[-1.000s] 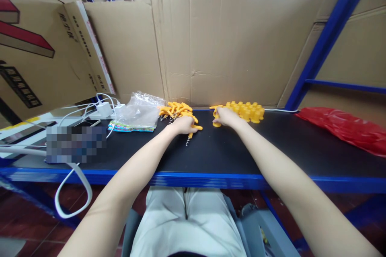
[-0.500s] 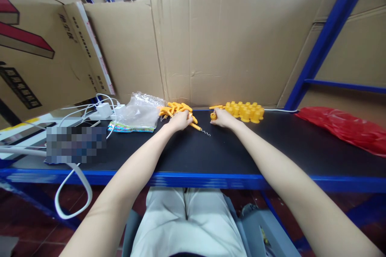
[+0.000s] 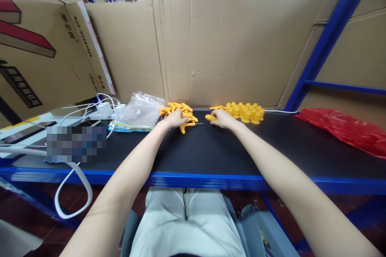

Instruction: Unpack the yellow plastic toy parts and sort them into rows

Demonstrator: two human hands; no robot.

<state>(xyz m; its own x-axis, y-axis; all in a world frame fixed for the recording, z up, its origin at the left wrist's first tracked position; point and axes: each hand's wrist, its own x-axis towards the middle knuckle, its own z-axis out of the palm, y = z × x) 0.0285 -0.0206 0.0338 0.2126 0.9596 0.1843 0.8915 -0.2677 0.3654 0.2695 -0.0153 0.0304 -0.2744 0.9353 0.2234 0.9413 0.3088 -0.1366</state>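
Note:
My left hand (image 3: 175, 119) is closed at the near side of a pile of orange corkscrews (image 3: 177, 107). Its fingers grip the T-shaped handle of one corkscrew (image 3: 182, 128), whose metal spiral points right. My right hand (image 3: 223, 119) is wrapped around a yellow-orange flanged sleeve (image 3: 210, 117), lying sideways with one end toward the left hand. A gap separates the spiral's tip from this sleeve. Just behind and right of my right hand stand several similar yellow sleeves (image 3: 245, 111) in a group. An orange stick-like piece (image 3: 216, 107) lies behind that hand.
Clear plastic bags (image 3: 141, 108) lie left of the pile. Farther left are white chargers (image 3: 104, 109) with cables, and a white cable loop (image 3: 87, 192) hangs over the front edge. A red plastic bag (image 3: 340, 126) lies at right. Cardboard (image 3: 235, 48) walls off the back of the black tabletop (image 3: 205, 156).
The corkscrew at my left hand has turned, its handle now showing below the fingers and its spiral level. My right hand has tipped the sleeve so its end points left.

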